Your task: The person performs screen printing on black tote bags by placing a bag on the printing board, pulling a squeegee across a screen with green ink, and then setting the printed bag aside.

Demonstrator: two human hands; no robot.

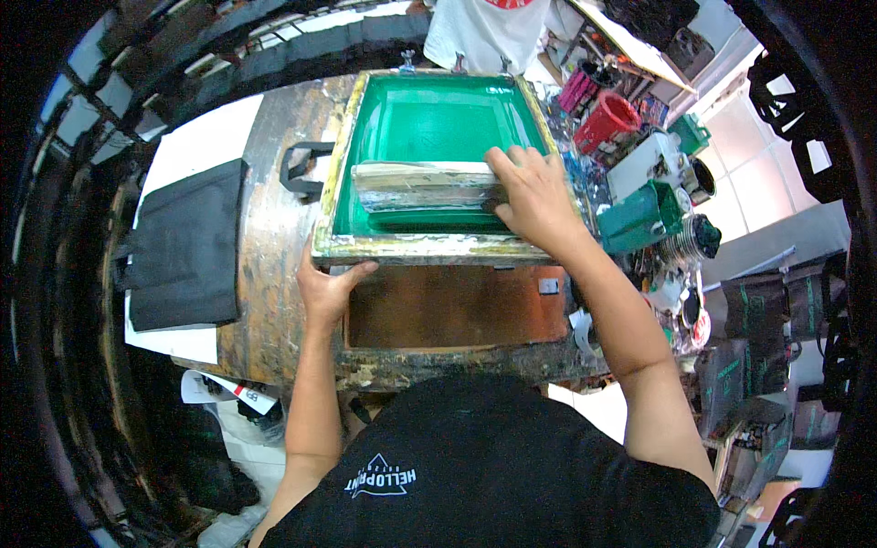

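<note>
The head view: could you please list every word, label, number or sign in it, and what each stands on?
Black T-shirt: white lettering with a line emblem; readable, but I won't copy it.
Dark bags, right: green print, too small to read.
White sheet with a red stripe, lower left: dark marks, too blurred to read.
White cloth, top: red patch, cut off, unreadable.
Screen-printing frame and squeegee: no lettering I can make out.
</note>
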